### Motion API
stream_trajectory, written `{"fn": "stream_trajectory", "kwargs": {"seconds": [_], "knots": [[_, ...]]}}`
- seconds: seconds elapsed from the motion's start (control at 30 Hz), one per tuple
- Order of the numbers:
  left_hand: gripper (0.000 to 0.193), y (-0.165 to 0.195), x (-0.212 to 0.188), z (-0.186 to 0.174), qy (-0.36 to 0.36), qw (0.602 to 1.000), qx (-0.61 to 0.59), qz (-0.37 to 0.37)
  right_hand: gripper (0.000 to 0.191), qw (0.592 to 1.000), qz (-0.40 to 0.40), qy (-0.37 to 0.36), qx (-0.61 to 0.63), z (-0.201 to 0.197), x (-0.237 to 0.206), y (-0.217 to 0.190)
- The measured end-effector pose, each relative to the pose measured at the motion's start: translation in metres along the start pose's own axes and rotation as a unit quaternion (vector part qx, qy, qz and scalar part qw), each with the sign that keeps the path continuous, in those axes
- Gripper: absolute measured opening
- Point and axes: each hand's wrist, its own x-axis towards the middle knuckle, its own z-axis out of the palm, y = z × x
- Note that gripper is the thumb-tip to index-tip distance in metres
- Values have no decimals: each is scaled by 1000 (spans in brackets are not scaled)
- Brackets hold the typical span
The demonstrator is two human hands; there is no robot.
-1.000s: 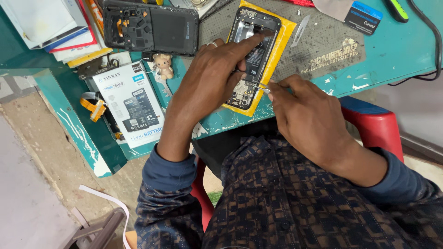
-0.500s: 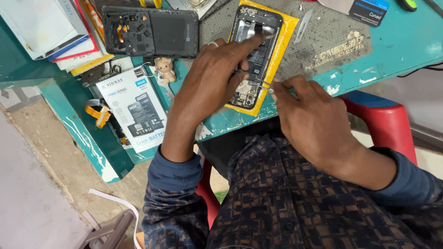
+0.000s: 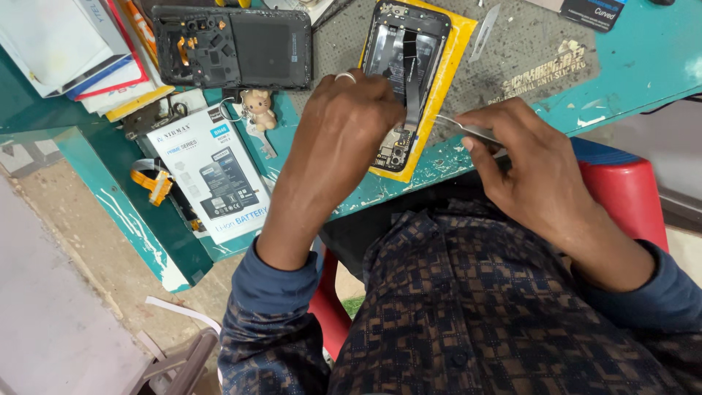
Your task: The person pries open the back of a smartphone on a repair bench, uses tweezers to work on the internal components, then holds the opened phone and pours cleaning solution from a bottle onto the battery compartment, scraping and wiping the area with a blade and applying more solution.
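An opened phone [image 3: 406, 58] lies face down on a yellow pad [image 3: 455, 51], its insides and a dark flex strip showing. My left hand [image 3: 344, 139], with a ring on one finger, rests on the phone's lower left part and holds it down. My right hand [image 3: 526, 164] is just right of the phone and grips thin metal tweezers [image 3: 462, 129], whose tips point at the phone's lower end beside my left fingers.
A grey mat [image 3: 526, 58] covers the teal table [image 3: 643, 58]. A detached black back cover [image 3: 232, 45] lies at upper left, with a white battery box [image 3: 212, 179], a small bear keyring [image 3: 257, 108], stacked boxes [image 3: 66, 44] and a red stool [image 3: 621, 190] nearby.
My left fingers have drawn back from the phone's upper part to its lower left, uncovering the flex strip. My right hand has lifted the tweezers off the phone's lower edge, slightly rightward.
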Motion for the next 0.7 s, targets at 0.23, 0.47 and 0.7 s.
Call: {"fn": "stream_trajectory", "kwargs": {"seconds": [0.23, 0.47, 0.7], "knots": [[5, 22, -2, -3, 6, 999, 51, -3, 23, 997, -20, 34, 69, -6, 11, 6], [14, 24, 1, 6, -1, 999, 14, -30, 56, 959, -281, 16, -43, -6, 53, 15], [19, 23, 4, 9, -16, 998, 12, -52, 46, 952, -276, -11, -129, -11, 57, 58]]}}
